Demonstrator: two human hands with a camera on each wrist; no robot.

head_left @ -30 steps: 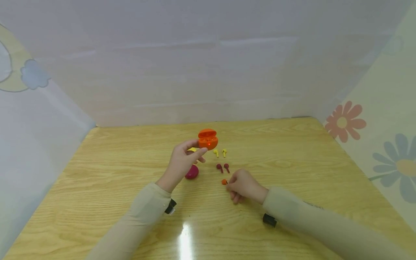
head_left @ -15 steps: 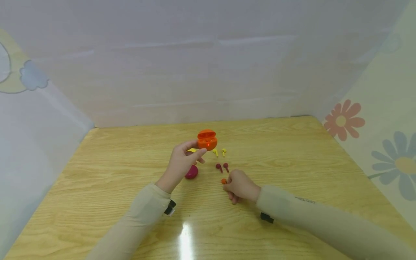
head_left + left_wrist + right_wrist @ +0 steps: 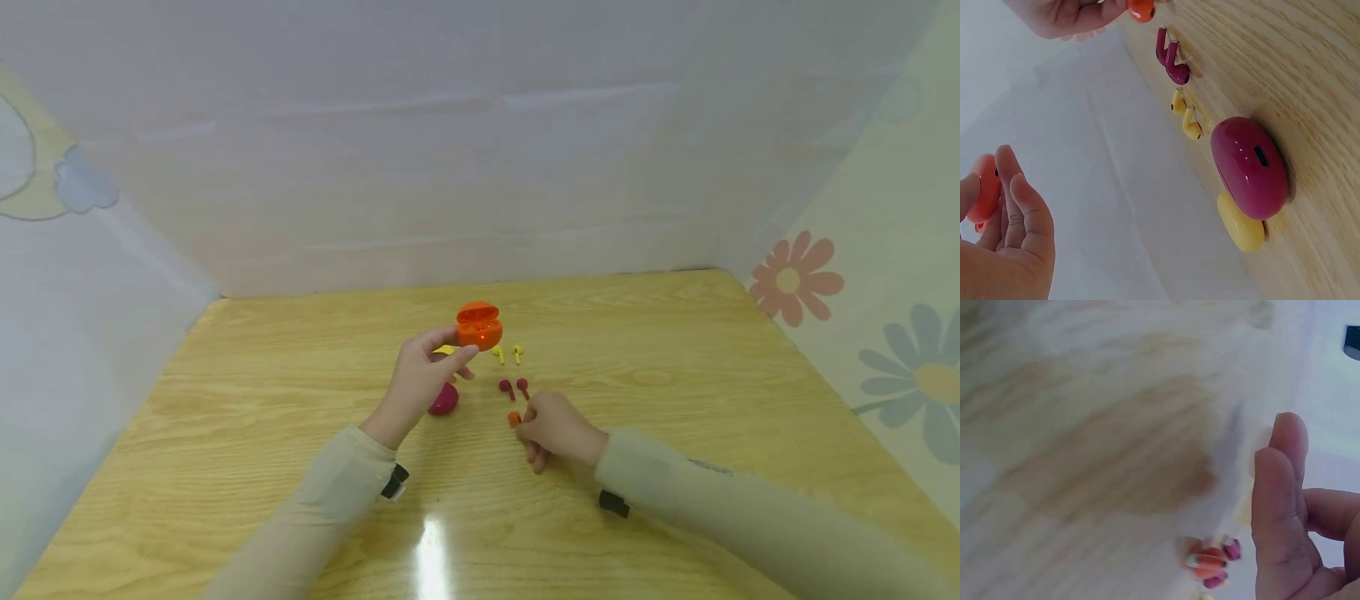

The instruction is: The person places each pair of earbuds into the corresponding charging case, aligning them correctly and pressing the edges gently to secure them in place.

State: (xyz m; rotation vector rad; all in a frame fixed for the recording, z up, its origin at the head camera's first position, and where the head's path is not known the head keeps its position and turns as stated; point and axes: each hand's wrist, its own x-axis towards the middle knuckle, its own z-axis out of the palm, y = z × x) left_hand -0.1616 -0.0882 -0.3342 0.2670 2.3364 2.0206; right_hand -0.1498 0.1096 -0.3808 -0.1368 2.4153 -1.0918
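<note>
My left hand holds an orange earbud charging case raised above the table, thumb in front and fingers behind. Its lid stands up and a small red light glows on its front. My right hand is low over the table, fingers curled, thumb and index fingertips pinching an orange earbud. The same earbud shows at the fingertips in the left wrist view. Beyond it lie two maroon earbuds and two yellow earbuds. In the right wrist view the orange earbud is blurred.
A closed maroon case rests on the wooden table under my left hand. Behind it is a yellow case, mostly hidden by that hand in the head view. A pale covering stands behind the table.
My right hand has shifted slightly left, and the orange earbud at its fingertips has moved slightly left too. The left hand still holds the case in about the same place.
</note>
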